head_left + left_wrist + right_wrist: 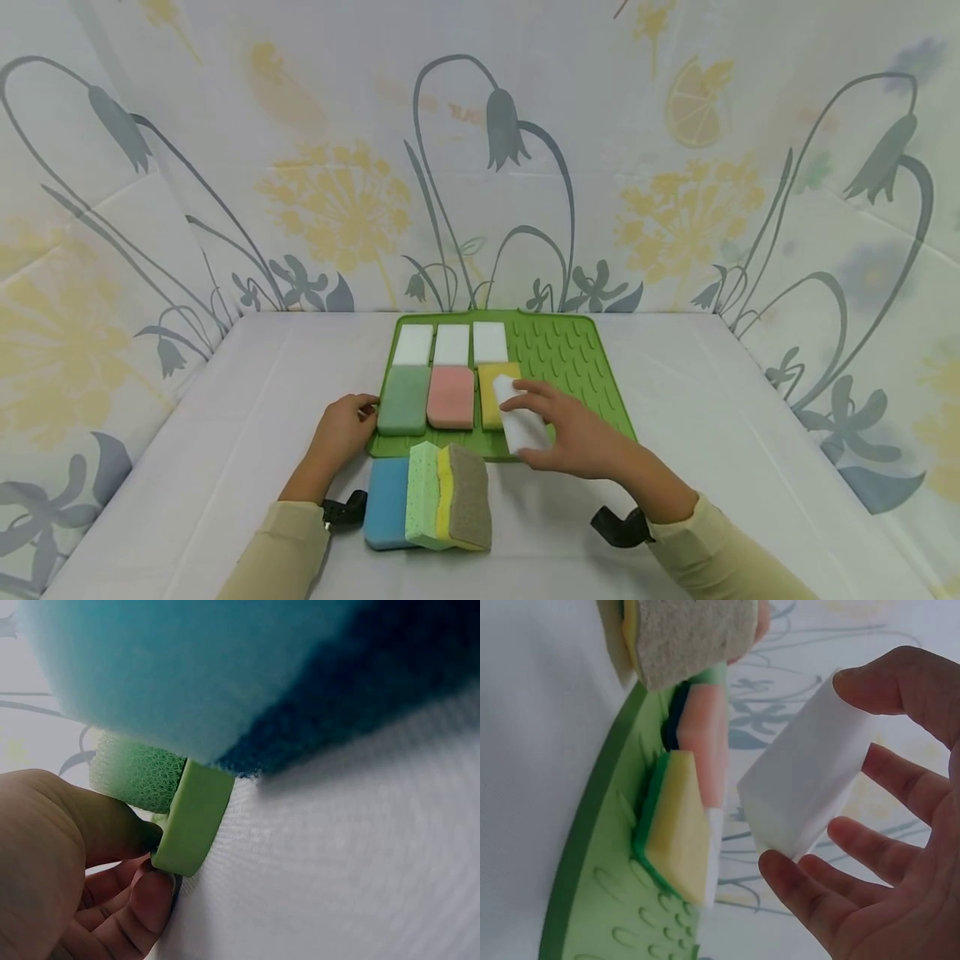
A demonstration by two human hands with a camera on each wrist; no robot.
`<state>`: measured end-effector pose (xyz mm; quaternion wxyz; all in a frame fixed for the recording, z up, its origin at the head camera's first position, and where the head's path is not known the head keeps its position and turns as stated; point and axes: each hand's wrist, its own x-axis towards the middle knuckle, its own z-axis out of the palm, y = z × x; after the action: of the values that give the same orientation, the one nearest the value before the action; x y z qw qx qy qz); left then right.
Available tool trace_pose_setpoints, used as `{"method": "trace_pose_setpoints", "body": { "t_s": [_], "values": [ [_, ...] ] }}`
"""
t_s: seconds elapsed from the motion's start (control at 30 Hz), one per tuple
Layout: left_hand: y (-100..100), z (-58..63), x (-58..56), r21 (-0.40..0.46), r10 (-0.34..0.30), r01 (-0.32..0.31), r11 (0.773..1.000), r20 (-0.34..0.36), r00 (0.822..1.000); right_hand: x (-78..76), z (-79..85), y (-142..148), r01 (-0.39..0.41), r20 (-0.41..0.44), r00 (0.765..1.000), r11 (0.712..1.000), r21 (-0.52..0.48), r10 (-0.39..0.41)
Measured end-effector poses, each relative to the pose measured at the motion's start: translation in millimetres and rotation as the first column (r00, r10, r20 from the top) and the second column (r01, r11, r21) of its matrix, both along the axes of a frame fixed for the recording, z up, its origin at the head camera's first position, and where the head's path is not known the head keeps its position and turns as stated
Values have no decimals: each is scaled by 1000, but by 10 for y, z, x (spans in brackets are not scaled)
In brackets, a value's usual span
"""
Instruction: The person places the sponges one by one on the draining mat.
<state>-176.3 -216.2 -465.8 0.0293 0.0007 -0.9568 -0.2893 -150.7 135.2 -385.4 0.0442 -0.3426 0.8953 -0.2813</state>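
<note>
My right hand point(577, 433) grips a white sponge point(522, 423) between thumb and fingertips, tilted over the front of a green ridged mat point(573, 358). In the head view it overlaps a yellow sponge point(489, 402) lying on the mat. The right wrist view shows the white sponge point(806, 769) held at its ends, above the mat's surface. At the mat's left edge, my left hand point(343, 432) pinches the rim, thumb on top and fingers curled below. Nearest to that hand on the mat is a green sponge point(403, 402), with a pink sponge point(452, 398) beside it.
Three white sponges point(452, 344) form a back row on the mat. In front of the mat are a blue sponge point(387, 504), a speckled light green sponge point(423, 496) and a yellow sponge with a grey-brown face point(470, 500), leaning together. Patterned cloth point(465, 208) hangs behind.
</note>
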Motion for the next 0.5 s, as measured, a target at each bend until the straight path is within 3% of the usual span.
{"method": "trace_pose_setpoints", "body": {
  "t_s": [0.23,0.5],
  "values": [
    [3,14,3,0,6,-6,1000,6,1000,-127,75,-1,39,-2,999,999,-12,-39],
    [0,-1,-3,-1,12,-12,1000,11,1000,-338,80,-5,11,39,999,998,-64,-9]
  ]
}}
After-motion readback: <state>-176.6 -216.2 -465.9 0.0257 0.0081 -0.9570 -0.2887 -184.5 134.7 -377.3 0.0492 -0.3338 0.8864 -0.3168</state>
